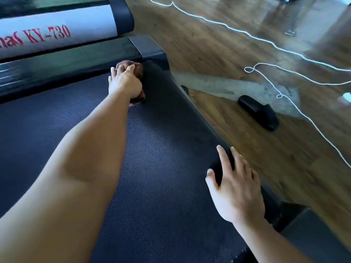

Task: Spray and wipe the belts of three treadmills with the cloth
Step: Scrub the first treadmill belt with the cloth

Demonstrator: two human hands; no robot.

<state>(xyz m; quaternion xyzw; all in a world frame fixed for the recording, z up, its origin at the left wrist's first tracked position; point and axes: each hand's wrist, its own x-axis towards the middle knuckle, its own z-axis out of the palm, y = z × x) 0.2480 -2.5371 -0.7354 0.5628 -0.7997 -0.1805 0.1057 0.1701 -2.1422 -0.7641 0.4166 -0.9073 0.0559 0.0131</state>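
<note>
Grips brown cloth (139, 71) in curled left hand (125, 85), with belt (161, 149) stretching lengthwise back behind it. Rests right hand (237, 188) flat, fingers spread, nearer the body.

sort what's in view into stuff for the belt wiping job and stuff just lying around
For the job:
- cloth, gripped by the left hand
- treadmill belt under it
- right hand, flat on the side rail

Lying about:
- black slipper on the floor
- white cord trailing across the floor
</note>
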